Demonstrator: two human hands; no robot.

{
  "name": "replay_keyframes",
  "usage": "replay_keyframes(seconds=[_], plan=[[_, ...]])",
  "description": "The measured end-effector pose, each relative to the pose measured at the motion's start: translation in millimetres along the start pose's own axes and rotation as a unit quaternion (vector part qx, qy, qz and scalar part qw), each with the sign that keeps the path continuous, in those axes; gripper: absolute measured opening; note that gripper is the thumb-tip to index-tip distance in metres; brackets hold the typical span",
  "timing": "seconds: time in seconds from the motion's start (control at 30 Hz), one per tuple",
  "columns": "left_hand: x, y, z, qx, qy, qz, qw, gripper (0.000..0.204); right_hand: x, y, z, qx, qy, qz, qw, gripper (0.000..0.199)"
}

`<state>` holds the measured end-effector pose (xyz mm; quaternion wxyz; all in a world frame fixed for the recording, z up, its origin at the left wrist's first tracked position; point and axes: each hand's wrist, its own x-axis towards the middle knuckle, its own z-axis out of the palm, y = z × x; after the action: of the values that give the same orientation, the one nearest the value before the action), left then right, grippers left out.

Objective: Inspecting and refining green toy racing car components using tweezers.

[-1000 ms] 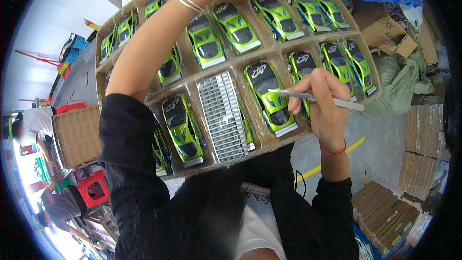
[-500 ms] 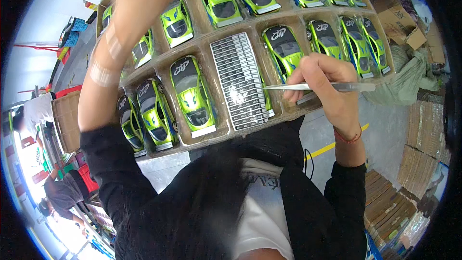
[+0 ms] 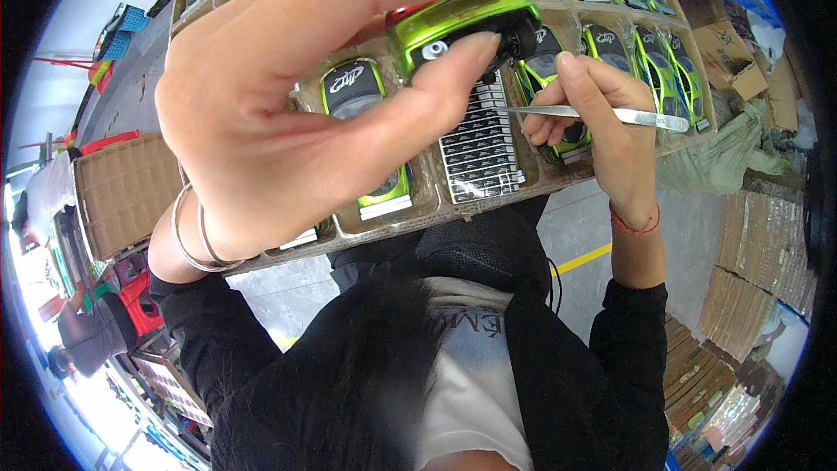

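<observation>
As you look down, one brown compartment tray (image 3: 427,185) spans the view before you, set on a slant, its cells in rows; a second brown tray (image 3: 122,196), tilted up, stands to your left near a red stool (image 3: 139,303); stacks of flattened cardboard (image 3: 745,305) rise from the grey floor at your right; a pale green sack (image 3: 697,176) slumps just beyond the tray's right end, with a cardboard carton (image 3: 737,57) above it, flaps raised.

Your left hand (image 3: 248,113), nearest the camera, pinches one item between thumb and index finger, its other fingers mostly hidden; your right hand (image 3: 603,118), lower and to the right, pinches a tool between thumb and fingers; green toy cars (image 3: 656,57) with black and blue markings sit in the tray's cells, roofs up; one sheet of labels (image 3: 479,157), white with dark strips, lies in the near row between two of them.

The held toy car (image 3: 462,22), bright green, is in the left hand above the tray and the sheet's far end, tilted, a wheel and dark lower parts showing; silver tweezers (image 3: 649,120) are in the right hand, points leftward at the sheet, contact impossible to tell; thin bangles (image 3: 202,235) ring your left wrist; a red cord (image 3: 634,227) rings the right.
</observation>
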<state>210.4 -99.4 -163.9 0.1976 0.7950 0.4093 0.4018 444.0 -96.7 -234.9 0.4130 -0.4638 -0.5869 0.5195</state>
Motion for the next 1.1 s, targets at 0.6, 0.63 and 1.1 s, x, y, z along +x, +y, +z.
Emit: replay_keyframes(seconds=[0.6,0.63,1.1], plan=[[-1.5,-3.6,-23.4,-0.009,-0.063,0.13,0.989,0.048,3.6,-57.2,6.8,0.088,-0.092,-0.321,0.939,0.033],[-3.2,-3.0,-22.8,-0.021,-0.055,0.122,0.991,0.048,2.7,-61.4,8.5,0.055,-0.083,-0.313,0.945,0.035],[-9.4,-8.2,-33.0,-0.046,-0.051,0.133,0.989,0.047,-0.7,-72.5,21.3,0.007,-0.056,-0.266,0.962,0.038]])
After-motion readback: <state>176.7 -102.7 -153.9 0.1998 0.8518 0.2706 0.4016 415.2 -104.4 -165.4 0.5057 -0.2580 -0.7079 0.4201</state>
